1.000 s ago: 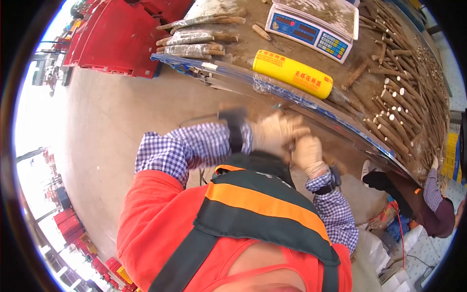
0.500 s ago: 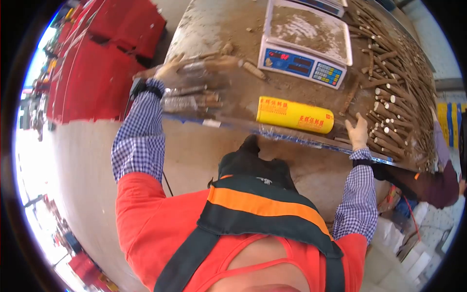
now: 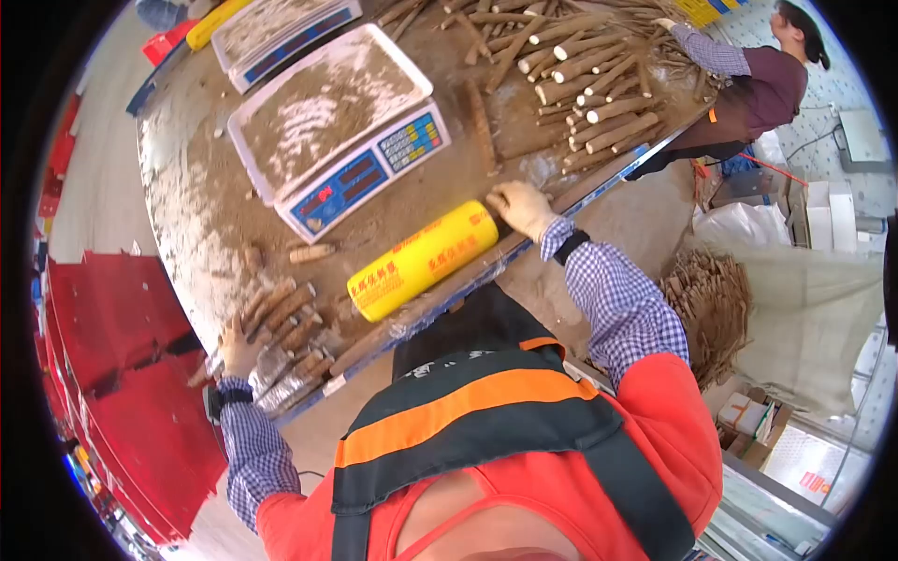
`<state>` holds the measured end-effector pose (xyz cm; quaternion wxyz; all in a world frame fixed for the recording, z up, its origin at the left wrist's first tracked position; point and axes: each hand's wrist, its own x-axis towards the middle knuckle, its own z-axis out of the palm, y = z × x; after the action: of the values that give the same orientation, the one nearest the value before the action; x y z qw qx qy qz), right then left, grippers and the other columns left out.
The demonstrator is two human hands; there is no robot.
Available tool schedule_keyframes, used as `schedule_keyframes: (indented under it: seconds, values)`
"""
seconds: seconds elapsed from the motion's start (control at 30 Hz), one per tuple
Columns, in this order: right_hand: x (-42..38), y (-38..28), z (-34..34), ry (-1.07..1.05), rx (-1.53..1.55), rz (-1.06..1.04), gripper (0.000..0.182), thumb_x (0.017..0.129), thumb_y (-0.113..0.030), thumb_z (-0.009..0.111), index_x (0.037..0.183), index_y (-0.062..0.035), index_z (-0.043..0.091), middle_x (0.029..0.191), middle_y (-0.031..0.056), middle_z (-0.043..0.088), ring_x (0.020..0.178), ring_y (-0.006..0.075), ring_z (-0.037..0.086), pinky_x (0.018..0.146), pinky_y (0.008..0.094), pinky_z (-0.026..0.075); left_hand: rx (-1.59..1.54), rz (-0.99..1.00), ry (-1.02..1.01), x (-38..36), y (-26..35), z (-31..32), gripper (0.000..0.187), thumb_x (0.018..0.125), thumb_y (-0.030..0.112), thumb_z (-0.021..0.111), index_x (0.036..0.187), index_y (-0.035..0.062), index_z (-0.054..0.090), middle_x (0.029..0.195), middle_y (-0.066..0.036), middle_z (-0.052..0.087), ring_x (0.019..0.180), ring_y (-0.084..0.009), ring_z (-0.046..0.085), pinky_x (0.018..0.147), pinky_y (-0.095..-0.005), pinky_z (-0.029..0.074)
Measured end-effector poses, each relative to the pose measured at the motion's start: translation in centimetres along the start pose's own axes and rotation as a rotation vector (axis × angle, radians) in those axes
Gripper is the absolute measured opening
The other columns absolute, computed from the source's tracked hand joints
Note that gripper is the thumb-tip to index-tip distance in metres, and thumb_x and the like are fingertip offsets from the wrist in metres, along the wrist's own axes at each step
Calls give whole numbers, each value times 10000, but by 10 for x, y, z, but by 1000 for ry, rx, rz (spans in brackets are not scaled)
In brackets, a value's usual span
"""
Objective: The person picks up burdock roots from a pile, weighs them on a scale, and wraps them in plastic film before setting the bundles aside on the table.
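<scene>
My left hand [image 3: 240, 352] is at the table's left corner, its fingers extended against several bundles of brown roots [image 3: 285, 323]. Shiny clear film [image 3: 279, 376] wraps the lower part of these bundles. A yellow roll of cling film [image 3: 424, 261] with red print lies along the front edge of the table. At the roll's right end is my right hand [image 3: 526, 209], fingers loosely bent and fingertips close to the end face. A short loose root piece [image 3: 311, 252] lies between the bundles and the scale [image 3: 360, 178].
Soil covers much of the table [image 3: 187, 187]. A second scale [image 3: 281, 37] stands behind the first. Cut roots [image 3: 599, 93] are piled at the right, where another person [image 3: 762, 84] reaches in. Red crates [image 3: 122, 355] stand at the left; a bundle of sticks [image 3: 711, 304] stands below the right edge.
The view has turned and shifted to the right, so the table now appears tilted. My left hand stays by the wrapped roots, and my right hand stays by the roll's end with its fingers more bent.
</scene>
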<state>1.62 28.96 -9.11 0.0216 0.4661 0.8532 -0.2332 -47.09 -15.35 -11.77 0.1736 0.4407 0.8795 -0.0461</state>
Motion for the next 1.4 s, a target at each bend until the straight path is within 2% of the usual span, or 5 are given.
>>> schedule_keyframes:
  seconds: [0.23, 0.43, 0.57, 1.2, 1.4]
  values:
    - [62, 63, -121, 101, 110, -75, 402, 888, -397, 595, 1114, -71, 656, 1104, 170, 661, 1061, 332, 617, 908, 414, 488, -610, 149, 443, 43, 170, -72, 437, 900, 166, 657, 1295, 21, 543, 1260, -154, 606, 1143, -253, 585, 996, -376, 444]
    - [198, 166, -248, 201, -257, 60, 397, 875, -173, 590, 1256, -62, 590, 1259, 150, 598, 1166, 311, 555, 1013, 372, 442, -1383, 405, -119, 107, 480, -106, 511, 898, 73, 648, 1355, -36, 445, 1302, -149, 561, 1226, -204, 516, 1043, -331, 400]
    - [267, 196, -273, 59, -601, -60, 407, 869, 9, 481, 1248, -83, 597, 1242, 120, 598, 1178, 297, 545, 990, 380, 461, -722, 312, 281, 205, 588, -29, 750, 784, 252, 754, 1377, -22, 386, 1253, -257, 533, 1104, -387, 571, 956, -390, 474]
    - [278, 121, -329, 740, -308, -688, 367, 968, -354, 534, 1169, -48, 564, 936, 105, 603, 726, 238, 596, 649, 352, 512, -438, 284, 178, 368, 689, -117, 379, 820, 164, 681, 1151, 19, 565, 1054, -162, 653, 997, -292, 630, 840, -394, 533]
    - [259, -38, -236, -15, 620, -306, 464, 923, -390, 596, 1084, 45, 607, 981, 249, 669, 920, 313, 661, 786, 404, 503, -2004, 486, -310, 257, 576, -198, 537, 933, 270, 645, 1384, 63, 441, 1264, -74, 587, 1148, -192, 563, 956, -342, 469]
